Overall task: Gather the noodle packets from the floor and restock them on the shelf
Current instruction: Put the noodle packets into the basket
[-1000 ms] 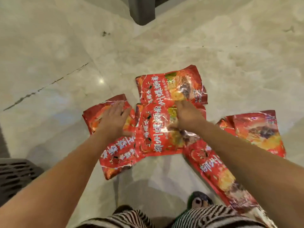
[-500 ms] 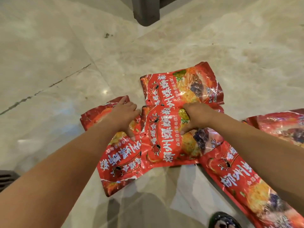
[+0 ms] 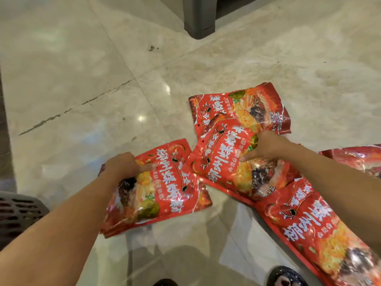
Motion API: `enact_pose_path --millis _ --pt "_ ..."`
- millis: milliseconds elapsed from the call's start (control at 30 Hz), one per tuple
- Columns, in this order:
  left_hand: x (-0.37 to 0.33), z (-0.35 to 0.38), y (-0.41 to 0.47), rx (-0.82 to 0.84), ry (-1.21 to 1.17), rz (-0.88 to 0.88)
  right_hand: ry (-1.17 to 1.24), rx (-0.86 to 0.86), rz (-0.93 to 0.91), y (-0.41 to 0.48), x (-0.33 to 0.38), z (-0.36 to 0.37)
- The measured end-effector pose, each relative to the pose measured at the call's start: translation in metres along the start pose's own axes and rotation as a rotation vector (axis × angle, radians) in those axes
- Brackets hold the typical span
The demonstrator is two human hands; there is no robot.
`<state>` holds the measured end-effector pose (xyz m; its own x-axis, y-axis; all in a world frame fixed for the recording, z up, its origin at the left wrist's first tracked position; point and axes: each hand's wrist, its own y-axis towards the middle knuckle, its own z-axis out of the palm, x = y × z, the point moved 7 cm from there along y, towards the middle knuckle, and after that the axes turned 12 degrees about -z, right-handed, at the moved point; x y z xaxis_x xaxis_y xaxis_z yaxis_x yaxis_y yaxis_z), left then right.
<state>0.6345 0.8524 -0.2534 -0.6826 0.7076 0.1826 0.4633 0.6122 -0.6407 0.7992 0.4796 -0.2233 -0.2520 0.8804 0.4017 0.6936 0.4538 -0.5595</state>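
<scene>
I have one noodle packet in each hand, down at the marble floor (image 3: 82,83).
My left hand (image 3: 121,168) grips the left packet (image 3: 165,193) at its edge, thumb on top; my right hand (image 3: 266,147) pinches the middle packet (image 3: 224,162), which overlaps the far packet (image 3: 243,106); a fourth packet (image 3: 305,228) lies under my right forearm.

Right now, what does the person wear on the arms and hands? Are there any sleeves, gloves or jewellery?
Nothing that shows. The left hand and the right hand have no gloves, and I see no ring, watch or bracelet on them. The left forearm and the right forearm are uncovered up to the picture's edge, so no sleeve is in view.
</scene>
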Motion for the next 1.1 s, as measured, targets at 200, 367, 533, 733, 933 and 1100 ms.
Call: enact_pose_path --millis 200,367,533,733,933,1100 --pt "0.039 0.016 -0.014 0.013 -0.625 -0.27 0.536 -0.137 0.123 -0.002 -0.009 0.001" --pt "0.043 0.03 -0.024 0.219 -0.935 -0.284 0.848 -0.174 0.209 -0.013 -0.003 0.025" --pt "0.037 0.043 -0.043 0.446 -0.962 -0.147 0.959 -0.077 0.222 -0.025 -0.004 0.045" --pt "0.023 0.047 -0.05 0.528 -1.108 -0.009 0.938 0.043 0.147 -0.029 -0.008 0.051" --pt "0.012 0.053 -0.057 0.634 -1.198 -0.016 0.967 0.176 0.135 -0.03 -0.003 0.061" --pt "0.016 0.063 -0.051 0.656 -1.24 -0.083 1.003 0.142 0.115 -0.02 -0.014 0.07"
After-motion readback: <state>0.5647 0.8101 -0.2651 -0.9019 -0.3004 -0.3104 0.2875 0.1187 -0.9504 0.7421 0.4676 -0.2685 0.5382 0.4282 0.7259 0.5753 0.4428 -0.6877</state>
